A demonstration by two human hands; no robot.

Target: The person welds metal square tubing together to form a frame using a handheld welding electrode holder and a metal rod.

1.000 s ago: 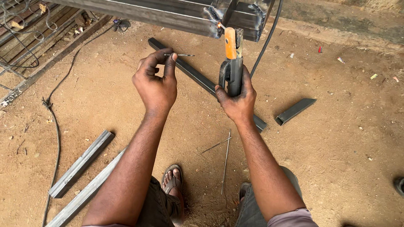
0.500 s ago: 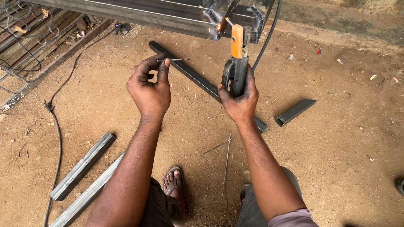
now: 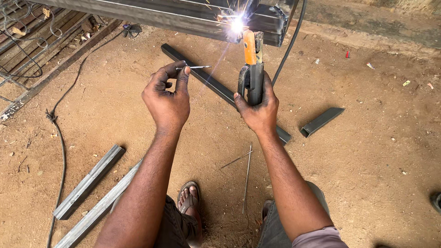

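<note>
Head view: right hand (image 3: 261, 108) grips orange-tipped electrode holder (image 3: 251, 69); left hand (image 3: 167, 98) pinches rod (image 3: 195, 67).

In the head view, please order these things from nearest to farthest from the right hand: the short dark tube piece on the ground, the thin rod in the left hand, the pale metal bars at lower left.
From the right hand:
1. Thin rod, just to its left, pinched in the left hand.
2. Short dark tube piece, on the ground to its right; close to the rod's distance, slightly farther.
3. Pale metal bars, far at lower left on the dirt.
</note>
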